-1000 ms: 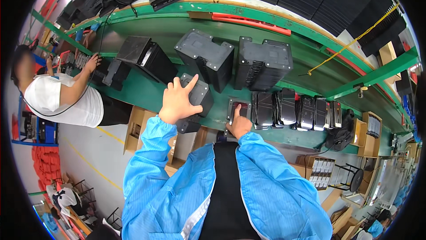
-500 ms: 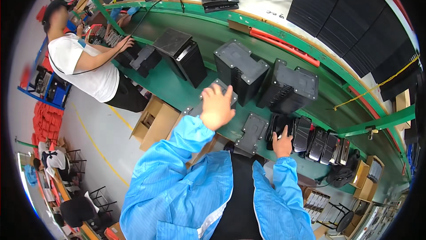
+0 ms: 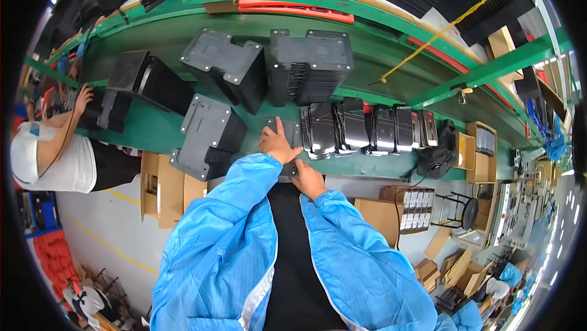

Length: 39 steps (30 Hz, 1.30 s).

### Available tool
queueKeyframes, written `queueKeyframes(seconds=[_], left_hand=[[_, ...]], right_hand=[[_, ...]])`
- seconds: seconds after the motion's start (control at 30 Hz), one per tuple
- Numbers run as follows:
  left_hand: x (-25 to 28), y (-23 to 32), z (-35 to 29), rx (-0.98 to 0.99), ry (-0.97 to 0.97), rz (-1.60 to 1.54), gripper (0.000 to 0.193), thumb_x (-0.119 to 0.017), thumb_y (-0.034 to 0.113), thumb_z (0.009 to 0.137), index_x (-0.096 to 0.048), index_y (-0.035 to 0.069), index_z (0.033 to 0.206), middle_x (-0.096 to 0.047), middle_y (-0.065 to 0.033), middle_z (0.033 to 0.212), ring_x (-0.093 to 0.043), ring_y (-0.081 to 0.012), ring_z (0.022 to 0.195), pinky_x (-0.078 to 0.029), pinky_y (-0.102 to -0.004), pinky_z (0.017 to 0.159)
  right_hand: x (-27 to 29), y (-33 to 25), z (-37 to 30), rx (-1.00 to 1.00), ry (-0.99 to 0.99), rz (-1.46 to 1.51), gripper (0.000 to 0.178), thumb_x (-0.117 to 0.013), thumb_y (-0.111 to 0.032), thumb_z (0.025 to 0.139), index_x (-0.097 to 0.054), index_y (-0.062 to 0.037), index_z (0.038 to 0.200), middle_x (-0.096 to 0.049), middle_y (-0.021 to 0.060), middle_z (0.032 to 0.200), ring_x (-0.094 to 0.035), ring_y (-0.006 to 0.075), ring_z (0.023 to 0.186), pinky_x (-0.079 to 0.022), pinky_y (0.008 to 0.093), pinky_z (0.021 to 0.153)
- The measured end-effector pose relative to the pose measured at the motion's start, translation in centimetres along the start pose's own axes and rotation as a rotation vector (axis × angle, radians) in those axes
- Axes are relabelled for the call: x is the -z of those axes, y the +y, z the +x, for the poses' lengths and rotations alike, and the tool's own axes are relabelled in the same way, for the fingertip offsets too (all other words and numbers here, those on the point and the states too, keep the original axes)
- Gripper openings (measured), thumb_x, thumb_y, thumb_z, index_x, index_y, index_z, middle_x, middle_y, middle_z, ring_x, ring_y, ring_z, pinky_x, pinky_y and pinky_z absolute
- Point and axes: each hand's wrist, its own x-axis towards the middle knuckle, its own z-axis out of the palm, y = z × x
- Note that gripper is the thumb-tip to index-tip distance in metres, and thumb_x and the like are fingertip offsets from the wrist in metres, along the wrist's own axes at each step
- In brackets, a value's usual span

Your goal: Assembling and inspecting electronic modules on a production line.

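A flat grey-black plate (image 3: 288,128) with cut-out sides lies on the green bench in front of me. My left hand (image 3: 278,146) rests over its left part, with the index finger stretched out and the thumb apart. At the near right edge, my right hand (image 3: 310,181) closes its thumb and fingers on the plate; part of the fingers is hidden. Left of my hands stands a tall stack of similar plates (image 3: 208,129). Two more stacks, one of plates with corner screws (image 3: 223,55) and another (image 3: 312,49), stand farther back. Glossy black panels (image 3: 319,129) stand in a row to the right.
A co-worker's hand (image 3: 84,98) is at a black stack at the far left. Black panels (image 3: 147,80) stand beside it. A black bag (image 3: 437,156) and cardboard boxes (image 3: 483,141) sit at the bench's right end. An open carton (image 3: 165,187) stands below the left edge.
My view has turned to the right. My left hand has moved from the left plate stack to the low plate. My right hand has left the black panels and come to its near right edge.
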Motion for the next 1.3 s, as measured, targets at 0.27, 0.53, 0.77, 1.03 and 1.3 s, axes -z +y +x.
queueKeyframes(seconds=[0.27,0.53,0.77,1.03,1.3], left_hand=[[-0.8,-1.7,0.3,0.068,0.092,0.017,0.131,-0.078,0.064,0.073,-0.001,0.012,0.165,-0.044,-0.0353,0.137,-0.052,-0.0484,0.125,-0.045,-0.0481,0.108],[17.9,-5.2,-14.8,-0.511,0.053,-0.401,0.107,-0.082,0.050,0.068,-0.035,0.022,0.161,-0.056,-0.0289,0.117,-0.061,-0.0460,0.106,-0.050,-0.0479,0.097],[21.0,-11.3,-11.2,-0.100,0.448,0.280,0.105,-0.084,0.044,0.058,-0.047,0.024,0.154,-0.055,-0.0238,0.114,-0.060,-0.0435,0.096,-0.053,-0.0490,0.086],[19.7,-12.7,-10.1,-0.213,0.474,0.202,0.106,-0.085,0.041,0.058,-0.045,0.029,0.155,-0.053,-0.0241,0.117,-0.057,-0.0449,0.099,-0.054,-0.0506,0.087],[19.5,-11.4,-10.5,-0.252,0.546,0.230,0.092,-0.081,0.030,0.067,-0.048,0.015,0.152,-0.052,-0.0256,0.128,-0.056,-0.0448,0.105,-0.053,-0.0489,0.089]], right_hand=[[-0.2,-0.4,-0.6,0.019,0.049,-0.114,0.054,-0.078,-0.024,0.083,-0.050,-0.0087,0.126,-0.070,0.0193,0.109,-0.069,0.0406,0.095,-0.056,0.0514,0.078],[0.2,-1.2,1.7,-0.017,0.099,-0.070,0.072,-0.077,-0.038,0.081,-0.044,-0.0083,0.138,-0.071,0.0211,0.097,-0.071,0.0428,0.084,-0.056,0.0543,0.071],[-0.6,-7.8,7.6,-0.301,-0.074,-0.367,0.108,-0.073,-0.058,0.081,-0.020,-0.0107,0.161,-0.074,0.0158,0.087,-0.074,0.0328,0.078,-0.056,0.0443,0.062],[0.1,-7.2,9.6,-0.190,-0.065,-0.319,0.105,-0.073,-0.056,0.081,-0.025,-0.0005,0.156,-0.075,0.0159,0.085,-0.075,0.0343,0.076,-0.058,0.0463,0.068],[1.1,-6.6,7.8,-0.128,-0.037,-0.275,0.100,-0.072,-0.052,0.081,-0.030,0.0026,0.153,-0.075,0.0176,0.084,-0.074,0.0340,0.074,-0.058,0.0467,0.066]])
